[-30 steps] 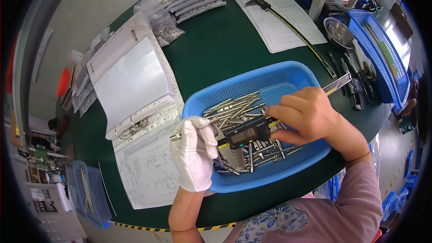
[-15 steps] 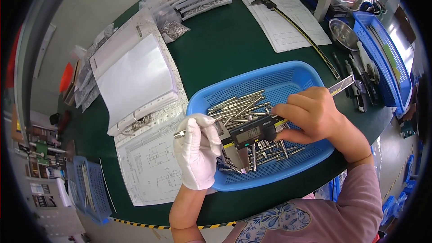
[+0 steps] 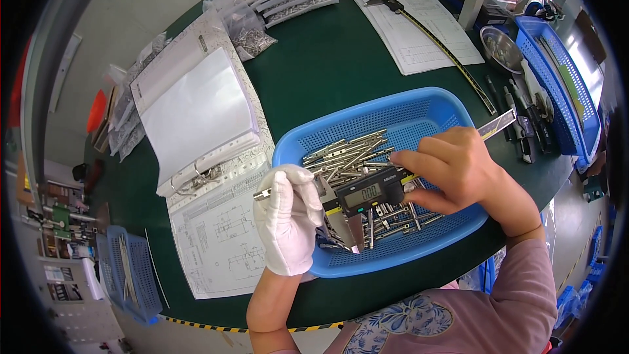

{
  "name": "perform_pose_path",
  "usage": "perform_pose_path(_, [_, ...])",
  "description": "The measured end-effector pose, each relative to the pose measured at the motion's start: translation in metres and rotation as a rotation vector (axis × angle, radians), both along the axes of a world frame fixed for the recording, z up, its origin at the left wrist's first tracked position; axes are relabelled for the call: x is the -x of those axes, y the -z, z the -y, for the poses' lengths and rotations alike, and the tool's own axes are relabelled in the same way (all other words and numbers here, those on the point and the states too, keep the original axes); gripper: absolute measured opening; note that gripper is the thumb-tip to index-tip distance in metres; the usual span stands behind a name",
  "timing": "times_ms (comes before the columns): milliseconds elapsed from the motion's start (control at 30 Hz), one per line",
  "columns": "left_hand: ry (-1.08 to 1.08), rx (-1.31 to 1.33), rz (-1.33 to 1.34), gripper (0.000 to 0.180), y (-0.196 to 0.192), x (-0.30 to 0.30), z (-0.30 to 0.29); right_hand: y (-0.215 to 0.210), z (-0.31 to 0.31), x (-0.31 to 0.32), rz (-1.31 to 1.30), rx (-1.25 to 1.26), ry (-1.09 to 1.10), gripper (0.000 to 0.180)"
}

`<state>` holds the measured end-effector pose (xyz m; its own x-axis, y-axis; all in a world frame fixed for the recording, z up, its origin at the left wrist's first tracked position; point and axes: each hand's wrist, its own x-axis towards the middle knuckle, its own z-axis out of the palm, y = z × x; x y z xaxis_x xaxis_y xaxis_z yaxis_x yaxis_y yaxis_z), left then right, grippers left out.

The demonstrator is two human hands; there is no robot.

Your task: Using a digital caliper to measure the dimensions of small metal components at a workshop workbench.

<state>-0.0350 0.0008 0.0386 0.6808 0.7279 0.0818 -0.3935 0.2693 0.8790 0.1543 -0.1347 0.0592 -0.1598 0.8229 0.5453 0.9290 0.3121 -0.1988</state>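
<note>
Since the earlier frame, the caliper [image 3: 367,195] has tipped slightly, so its display shows more clearly; the whole view has slid a little right, and our hands keep nearly the same hold. Left to right: a drawing sheet [image 3: 223,249] lies just left of our gloved fingers. Our left hand [image 3: 286,223] has its fingers curled, pinching a metal rod [image 3: 262,195], whose end pokes out left of them. Right of those fingers is the caliper, its jaws seemingly together, above loose rods [image 3: 344,156] in a blue basket [image 3: 419,117]. Our bare right hand [image 3: 458,170] pinches the caliper's slide between thumb and forefinger. We judge the step to be checking the caliper closed; the next move would call for steady thumb pressure and a level rod.
</note>
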Motion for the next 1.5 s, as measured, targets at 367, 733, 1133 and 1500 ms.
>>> perform_pose_path(367, [0.007,-0.019,-0.005,0.03,0.002,-0.002,0.0,0.002,0.003,-0.002,-0.005,0.023,-0.006,0.031])
perform_pose_path(733, [0.046,0.059,-0.007,0.028,0.002,0.0,-0.003,-0.004,-0.002,0.0,0.073,0.054,0.047,0.034])
perform_pose_path(1133, [-0.02,-0.963,-0.971,0.023,0.009,-0.021,0.003,0.014,0.002,-0.004,0.016,-0.019,0.176,0.045])
perform_pose_path(1500, [0.403,-1.223,-1.279,0.013,0.023,-0.039,0.025,0.018,0.006,-0.013,0.01,0.021,0.168,0.041])
